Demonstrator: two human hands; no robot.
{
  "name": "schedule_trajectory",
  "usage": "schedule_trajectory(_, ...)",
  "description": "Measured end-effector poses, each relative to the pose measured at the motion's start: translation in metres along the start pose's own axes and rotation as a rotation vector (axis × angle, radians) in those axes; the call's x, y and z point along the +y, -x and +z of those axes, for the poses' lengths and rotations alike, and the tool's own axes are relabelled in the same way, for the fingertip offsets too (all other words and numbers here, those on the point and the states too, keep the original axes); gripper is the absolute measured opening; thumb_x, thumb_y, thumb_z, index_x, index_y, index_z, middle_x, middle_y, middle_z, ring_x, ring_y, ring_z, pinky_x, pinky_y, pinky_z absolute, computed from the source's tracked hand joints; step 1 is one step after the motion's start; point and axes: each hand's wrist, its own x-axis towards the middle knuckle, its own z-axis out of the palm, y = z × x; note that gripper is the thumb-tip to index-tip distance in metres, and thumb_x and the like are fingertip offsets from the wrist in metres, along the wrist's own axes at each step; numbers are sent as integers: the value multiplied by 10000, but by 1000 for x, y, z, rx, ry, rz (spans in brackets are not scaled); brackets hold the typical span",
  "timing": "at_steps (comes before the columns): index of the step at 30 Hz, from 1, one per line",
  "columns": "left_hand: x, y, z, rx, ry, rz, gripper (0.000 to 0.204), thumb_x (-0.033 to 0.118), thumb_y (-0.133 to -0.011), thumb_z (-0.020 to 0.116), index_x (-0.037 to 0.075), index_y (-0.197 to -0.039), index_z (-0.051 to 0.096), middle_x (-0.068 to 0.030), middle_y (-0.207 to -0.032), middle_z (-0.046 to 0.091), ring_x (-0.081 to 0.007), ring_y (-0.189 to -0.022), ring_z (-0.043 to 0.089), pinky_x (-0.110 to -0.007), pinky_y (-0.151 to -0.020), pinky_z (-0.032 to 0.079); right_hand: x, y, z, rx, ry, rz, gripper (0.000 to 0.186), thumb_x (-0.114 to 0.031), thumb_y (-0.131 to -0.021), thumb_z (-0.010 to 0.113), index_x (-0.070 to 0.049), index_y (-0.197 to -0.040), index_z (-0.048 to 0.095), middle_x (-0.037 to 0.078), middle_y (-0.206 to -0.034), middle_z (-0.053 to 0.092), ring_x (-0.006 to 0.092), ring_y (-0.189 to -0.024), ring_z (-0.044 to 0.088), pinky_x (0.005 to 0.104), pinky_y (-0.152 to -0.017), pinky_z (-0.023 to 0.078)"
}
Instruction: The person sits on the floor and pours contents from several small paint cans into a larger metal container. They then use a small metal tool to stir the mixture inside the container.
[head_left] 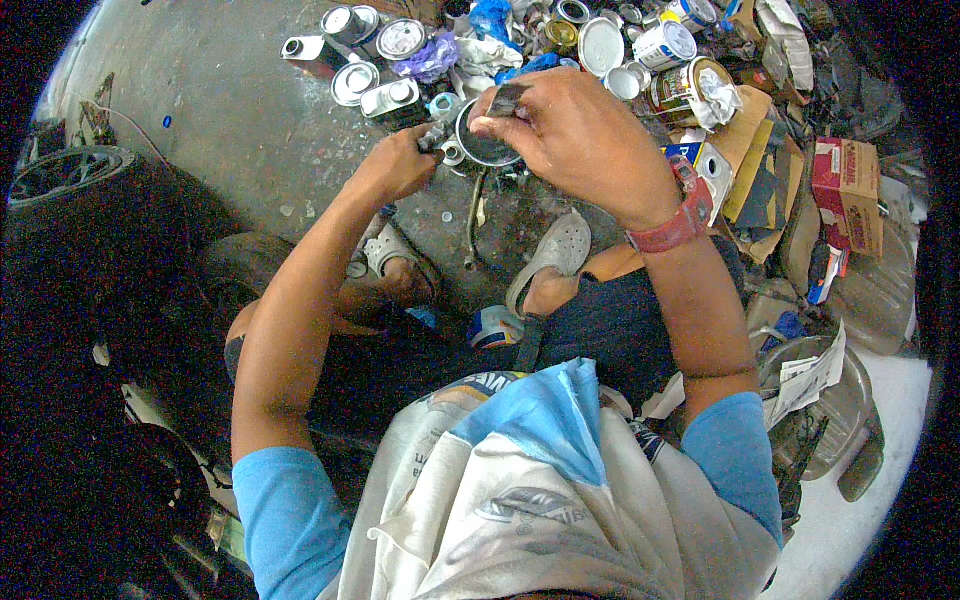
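In front of me, my left hand is closed at the grey metal end of what looks like a spray gun. A round, open metal cup stands beside that body, and a thin metal tube hangs below. Over the cup, my right hand, with a red watch at the wrist, pinches a small dark flat-ended brush. This hand hides part of the cup's rim. Just beyond my left hand is a white-topped metal can.
Paint cans, a purple cloth and blue crumpled cloths crowd the floor beyond. Cardboard and a red box lie at right. A tyre is at left. My feet in grey clogs flank the work.
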Motion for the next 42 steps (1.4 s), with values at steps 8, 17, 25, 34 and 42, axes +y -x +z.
schedule_trajectory(8, 6, 2, -4, -31, 26, -40, 558, 321, -938, 656, 108, -1452, 635, -299, -1191, 732, -462, -1129, 705, -522, -1007, 539, 1, 0, 1, 2, 10, 8, 328, -338, -967, 701, -18, -903, 731, 222, -863, 719, 431, -878, 701, 538, -810, 561)
schedule_trajectory(17, 8, 4, -5, -14, 25, -21, 552, 341, -949, 662, 101, -1445, 639, -296, -1222, 724, -464, -1152, 695, -518, -1024, 531, 0, -1, -1, -8, 4, 20, 323, -338, -959, 709, -19, -928, 742, 223, -864, 719, 436, -876, 698, 539, -817, 563)
schedule_trajectory(25, 3, -2, -3, -24, 28, -30, 562, 333, -944, 666, 104, -1456, 632, -295, -1234, 721, -459, -1163, 692, -515, -1028, 530, -1, -3, 1, 68, -55, -20, 294, -307, -956, 717, -15, -931, 733, 223, -854, 715, 432, -866, 699, 541, -806, 560)
schedule_trajectory(34, 10, 2, -7, -29, 35, -33, 544, 324, -946, 664, 106, -1445, 641, -281, -1199, 738, -452, -1139, 705, -514, -1017, 536, 0, -1, 5, 18, -20, -25, 294, -307, -963, 708, -16, -930, 721, 222, -831, 703, 436, -839, 690, 545, -772, 552)
schedule_trajectory(42, 14, 5, -7, -28, 16, -77, 553, 348, -950, 662, 98, -1443, 641, -288, -1215, 731, -447, -1157, 703, -509, -1021, 536, -1, 2, 5, 22, 12, -7, 310, -326, -963, 711, -19, -918, 723, 217, -833, 702, 445, -837, 683, 550, -784, 548)
